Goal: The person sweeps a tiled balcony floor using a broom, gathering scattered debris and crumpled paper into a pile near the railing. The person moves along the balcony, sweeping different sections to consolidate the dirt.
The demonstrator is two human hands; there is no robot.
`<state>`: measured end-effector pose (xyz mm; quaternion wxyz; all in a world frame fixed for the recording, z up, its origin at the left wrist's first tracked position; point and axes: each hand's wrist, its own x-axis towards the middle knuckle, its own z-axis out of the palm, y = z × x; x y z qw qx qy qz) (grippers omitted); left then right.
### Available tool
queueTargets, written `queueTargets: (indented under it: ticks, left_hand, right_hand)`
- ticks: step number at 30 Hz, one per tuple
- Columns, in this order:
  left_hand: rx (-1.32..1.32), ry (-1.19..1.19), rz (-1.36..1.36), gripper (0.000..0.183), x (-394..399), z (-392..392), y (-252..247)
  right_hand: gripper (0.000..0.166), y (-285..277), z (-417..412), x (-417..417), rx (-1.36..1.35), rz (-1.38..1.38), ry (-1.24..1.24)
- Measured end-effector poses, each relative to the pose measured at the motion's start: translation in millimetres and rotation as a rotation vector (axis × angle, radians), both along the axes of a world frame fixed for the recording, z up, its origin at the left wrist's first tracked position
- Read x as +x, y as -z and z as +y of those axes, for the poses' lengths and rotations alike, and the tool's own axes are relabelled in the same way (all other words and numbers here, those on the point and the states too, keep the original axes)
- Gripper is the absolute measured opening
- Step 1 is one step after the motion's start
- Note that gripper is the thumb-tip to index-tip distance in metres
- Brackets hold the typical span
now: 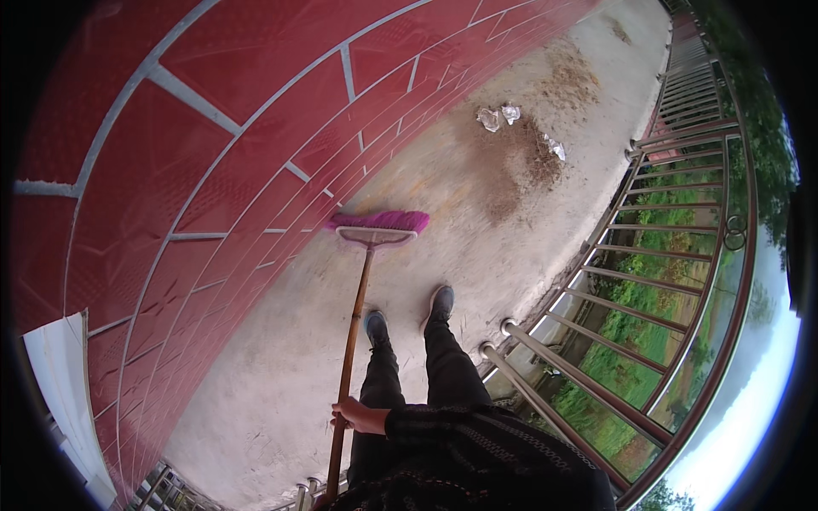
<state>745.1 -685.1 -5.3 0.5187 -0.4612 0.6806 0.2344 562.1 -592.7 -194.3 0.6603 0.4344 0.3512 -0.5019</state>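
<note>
My right hand (pixel 359 416), in a dark patterned sleeve, is closed around the wooden handle (pixel 351 332) of a push-style broom. The handle slants up the picture to a pale broom head frame (pixel 376 237) with purple bristles (pixel 383 221). The bristles rest on the concrete floor, their left end close to the foot of the red tiled wall. Of my left hand, at most a sliver shows at the bottom edge beside the handle's end, so its grip is hidden. Beyond the broom lies loose brown debris (pixel 511 166), with crumpled silvery scraps (pixel 488 119) on and around it.
A red tiled wall (pixel 211 166) with pale joints runs along the left. Metal railing (pixel 645 255) borders the walkway's right side, with greenery beyond. More brown debris (pixel 569 73) lies farther along the concrete floor (pixel 268 396). My shoes (pixel 441 303) stand behind the broom head.
</note>
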Motion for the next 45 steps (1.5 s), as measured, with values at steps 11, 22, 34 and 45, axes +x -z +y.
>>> queueTargets:
  ticks: [11,22,34,45]
  left_hand:
    - [0.19,-0.009,0.309,0.027,-167,117,49]
    - [0.224,0.267,0.802,0.024,-297,150,86]
    - [0.036,0.332,0.121,0.016,-83,-32,11]
    - [0.403,0.489,0.693,0.038,-237,70,56]
  right_hand:
    - [0.012,50,114,-182,0.131,0.335,0.211]
    - [0.013,27,225,-303,0.376,0.521,0.62]
    - [0.015,12,68,-36,0.063,0.022,0.6]
    - [0.013,112,159,-151,0.509,0.608,0.285]
